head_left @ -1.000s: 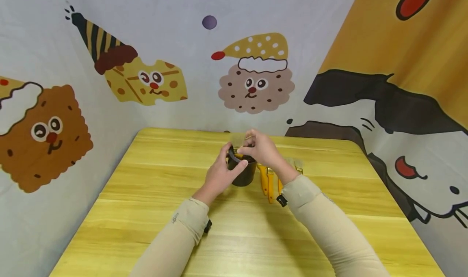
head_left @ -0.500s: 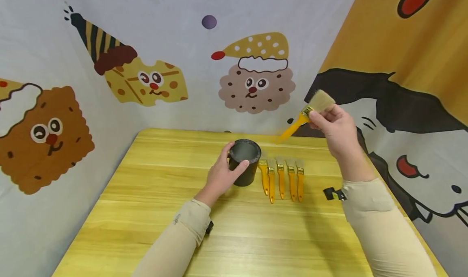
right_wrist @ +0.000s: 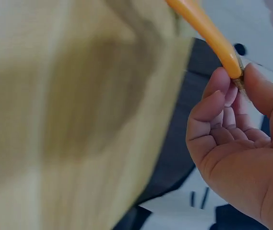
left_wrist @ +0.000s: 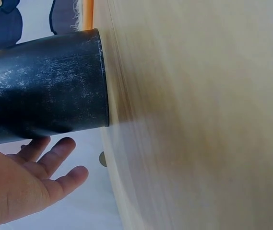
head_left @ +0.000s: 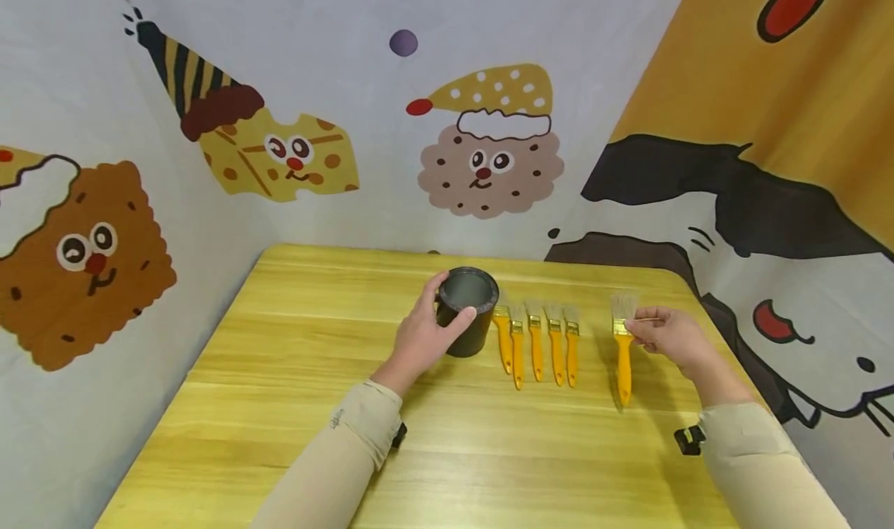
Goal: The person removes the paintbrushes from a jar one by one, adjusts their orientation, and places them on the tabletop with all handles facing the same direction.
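My left hand (head_left: 426, 335) grips a black cylindrical cup (head_left: 480, 329) near its rim, thumb on the near side. The cup stands upright on the table, and its grey inside shows no brushes. In the left wrist view, several of the left fingers (left_wrist: 62, 152) extend beside the cup wall. Out to the right, my right hand (head_left: 667, 337) pinches a paintbrush (head_left: 625, 370) by its metal ferrule between thumb and fingers. The brush's orange handle (right_wrist: 208, 31) points toward me, bristles away. Close over the tabletop, it is held roughly parallel to the other brushes.
Several paintbrushes (head_left: 536, 350) with orange handles lie side by side on the wooden table (head_left: 433, 451), just right of the cup. A cloth printed with cartoons (head_left: 363, 226) hangs behind the table's far edge and along both sides.
My right hand has lifted the paintbrush out of the cup, carried it right, and lowered it toward the table, turning its handle toward me. The left hand and cup have stayed in place.
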Demonstrator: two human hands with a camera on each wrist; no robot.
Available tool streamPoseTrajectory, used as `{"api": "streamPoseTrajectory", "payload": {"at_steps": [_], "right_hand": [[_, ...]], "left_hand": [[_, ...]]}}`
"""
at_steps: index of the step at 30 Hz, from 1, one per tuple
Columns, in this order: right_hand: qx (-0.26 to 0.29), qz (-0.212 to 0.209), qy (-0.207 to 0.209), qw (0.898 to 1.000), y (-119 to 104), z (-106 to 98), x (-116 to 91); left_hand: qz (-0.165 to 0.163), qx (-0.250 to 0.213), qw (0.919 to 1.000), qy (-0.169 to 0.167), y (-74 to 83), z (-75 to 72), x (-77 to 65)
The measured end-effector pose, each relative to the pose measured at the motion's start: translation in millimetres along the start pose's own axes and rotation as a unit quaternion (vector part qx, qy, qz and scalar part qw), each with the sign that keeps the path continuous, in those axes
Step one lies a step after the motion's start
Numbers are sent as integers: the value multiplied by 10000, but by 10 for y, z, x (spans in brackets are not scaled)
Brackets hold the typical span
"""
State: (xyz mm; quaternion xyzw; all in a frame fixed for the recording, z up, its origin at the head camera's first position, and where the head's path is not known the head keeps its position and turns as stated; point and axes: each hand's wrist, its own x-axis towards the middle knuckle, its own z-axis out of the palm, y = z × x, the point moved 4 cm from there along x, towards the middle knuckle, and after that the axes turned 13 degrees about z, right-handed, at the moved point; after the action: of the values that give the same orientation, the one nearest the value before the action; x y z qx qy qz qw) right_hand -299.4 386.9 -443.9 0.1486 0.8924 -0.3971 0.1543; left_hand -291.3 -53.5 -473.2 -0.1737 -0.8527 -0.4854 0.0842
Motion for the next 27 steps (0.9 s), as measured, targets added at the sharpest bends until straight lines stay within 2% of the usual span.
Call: {"api": "streamPoseTrajectory", "payload": {"at_steps": [5,13,20,27], "right_hand": [[-145,203,-47,9997,174,193,75],[-384,169,-115,9991,202,420,140],[-667,-26,172,9976,210,501,179],[-630,-62,157,9979,221,590,246]], "left_hand": [[13,12,10000,-39,-14,23,-24],[17,17,10000,18,-30,-1,-36],[51,132,9999,20,-52,-22,-24],[-28,146,9999,-1,-126,-52,-18]]}}
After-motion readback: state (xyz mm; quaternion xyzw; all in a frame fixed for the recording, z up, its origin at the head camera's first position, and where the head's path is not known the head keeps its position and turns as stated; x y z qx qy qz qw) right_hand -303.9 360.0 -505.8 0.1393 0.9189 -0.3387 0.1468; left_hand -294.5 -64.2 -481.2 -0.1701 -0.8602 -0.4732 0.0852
